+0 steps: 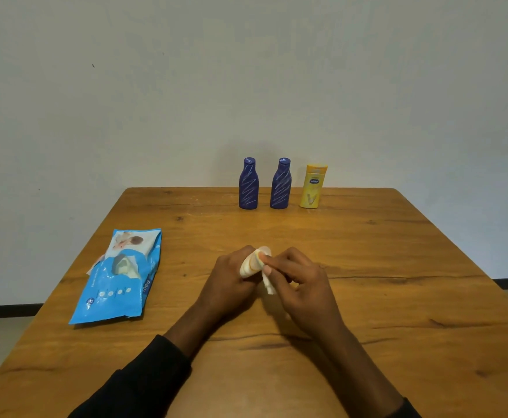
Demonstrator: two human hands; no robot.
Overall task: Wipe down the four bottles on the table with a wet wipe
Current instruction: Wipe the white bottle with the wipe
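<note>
Over the middle of the wooden table [397, 297], my left hand [227, 280] grips a small pale bottle with orange stripes [252, 262], tilted with its top away from me. My right hand [299, 282] presses a white wet wipe [268, 282] against the bottle's right side; part of the wipe hangs below my fingers. Three other bottles stand upright in a row at the table's far edge: two dark blue ones [248, 184] [280, 184] and a yellow one [313, 186] to their right.
A blue wet-wipe pack [117, 285] lies flat on the left of the table, its flap open. The table's far edge meets a plain pale wall. Floor shows past the table's left and right edges.
</note>
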